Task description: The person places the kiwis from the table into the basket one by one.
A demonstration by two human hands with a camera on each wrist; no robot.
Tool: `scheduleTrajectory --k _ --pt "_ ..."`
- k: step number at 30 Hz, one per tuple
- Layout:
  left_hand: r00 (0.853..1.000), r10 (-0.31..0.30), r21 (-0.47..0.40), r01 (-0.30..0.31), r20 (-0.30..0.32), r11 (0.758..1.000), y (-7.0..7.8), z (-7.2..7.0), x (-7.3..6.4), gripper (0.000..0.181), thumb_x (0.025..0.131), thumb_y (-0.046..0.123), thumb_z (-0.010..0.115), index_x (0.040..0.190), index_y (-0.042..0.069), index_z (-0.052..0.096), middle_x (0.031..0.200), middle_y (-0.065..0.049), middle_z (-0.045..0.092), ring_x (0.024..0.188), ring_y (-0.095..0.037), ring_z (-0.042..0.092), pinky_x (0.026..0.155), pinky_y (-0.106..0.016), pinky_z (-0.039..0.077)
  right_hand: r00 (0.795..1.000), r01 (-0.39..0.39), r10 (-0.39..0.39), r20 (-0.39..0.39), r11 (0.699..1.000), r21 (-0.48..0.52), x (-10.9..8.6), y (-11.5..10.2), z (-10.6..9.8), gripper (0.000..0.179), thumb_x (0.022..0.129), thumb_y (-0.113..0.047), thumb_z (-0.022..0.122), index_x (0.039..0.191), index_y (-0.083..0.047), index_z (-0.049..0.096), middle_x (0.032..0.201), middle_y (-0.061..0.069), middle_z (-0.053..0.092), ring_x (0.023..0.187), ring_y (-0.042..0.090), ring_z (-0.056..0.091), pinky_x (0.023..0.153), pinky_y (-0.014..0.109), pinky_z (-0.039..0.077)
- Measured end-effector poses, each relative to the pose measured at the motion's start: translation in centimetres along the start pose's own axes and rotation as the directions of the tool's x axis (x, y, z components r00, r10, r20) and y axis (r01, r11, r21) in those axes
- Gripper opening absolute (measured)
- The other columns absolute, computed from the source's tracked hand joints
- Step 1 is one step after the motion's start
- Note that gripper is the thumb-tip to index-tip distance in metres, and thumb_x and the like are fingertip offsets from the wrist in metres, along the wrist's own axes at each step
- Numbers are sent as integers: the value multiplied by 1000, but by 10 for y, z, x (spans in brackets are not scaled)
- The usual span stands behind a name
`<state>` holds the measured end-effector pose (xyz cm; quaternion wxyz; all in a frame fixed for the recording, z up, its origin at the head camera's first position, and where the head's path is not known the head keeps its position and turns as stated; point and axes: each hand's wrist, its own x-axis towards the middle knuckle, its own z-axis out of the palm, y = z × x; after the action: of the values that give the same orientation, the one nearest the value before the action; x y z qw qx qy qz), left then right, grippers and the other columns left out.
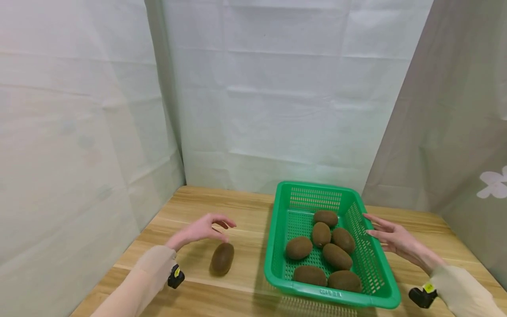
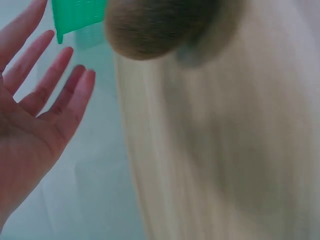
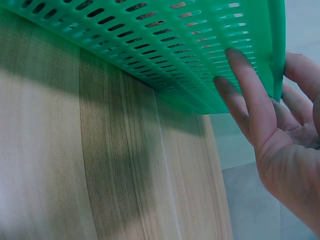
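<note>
A single brown kiwi (image 1: 222, 259) lies on the wooden table, left of the green plastic basket (image 1: 270, 246). Just beyond that kiwi, my left hand (image 1: 203, 229) is held with parted, slightly bent fingers and holds nothing. Its thumb tip is close to the fruit; whether they touch I cannot tell. In the left wrist view the kiwi (image 2: 155, 30) appears blurred beside the spread fingers (image 2: 50, 82). My right hand (image 1: 396, 240) holds the basket's right rim, with some fingertips over the rim and two fingers (image 3: 255, 95) against the slotted outer wall. Several kiwis (image 1: 337, 257) lie inside the basket.
The wooden table (image 1: 245, 211) has pale cloth hangings (image 1: 277, 110) behind it and on both sides. Its back edge runs along the rear cloth. Dark devices (image 1: 176, 276) are strapped at both wrists.
</note>
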<state>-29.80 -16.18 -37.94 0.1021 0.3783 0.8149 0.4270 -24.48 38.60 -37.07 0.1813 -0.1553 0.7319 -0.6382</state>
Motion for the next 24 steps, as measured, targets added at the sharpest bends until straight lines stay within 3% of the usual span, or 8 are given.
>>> scheduleTrajectory --k 6,14,20,24 --pt "1000 -17 -42 17 10 999 -9 7 -17 51 75 17 75 119 0 55 120 -11 51 108 -43 40 83 -47 43 999 27 -27 27 999 23 0 0 1 56 96 -7 43 145 -11 15 139 31 -14 106 6 48 81 42 45" --pt "997 -49 -88 54 59 995 -19 13 -34 69 72 18 78 129 -1 44 131 -16 38 115 -46 33 88 -52 37 1000 -1 1 12 1000 9 0 0 0 59 96 -9 44 145 -8 11 140 30 -13 106 1 45 84 43 44" --pt "996 -41 -151 53 81 987 -24 19 -40 77 71 13 78 134 -3 36 135 -20 32 118 -45 30 93 -55 30 1000 10 -10 13 1000 -6 0 1 0 58 96 -9 44 145 -8 13 140 30 -13 106 -1 44 83 41 44" --pt "997 -15 -174 28 79 984 -27 23 -41 83 71 10 78 137 -5 29 136 -25 28 118 -47 29 93 -57 28 1000 -4 3 -11 1000 -29 0 2 0 59 96 -10 45 145 -8 13 142 29 -9 114 8 39 84 41 44"
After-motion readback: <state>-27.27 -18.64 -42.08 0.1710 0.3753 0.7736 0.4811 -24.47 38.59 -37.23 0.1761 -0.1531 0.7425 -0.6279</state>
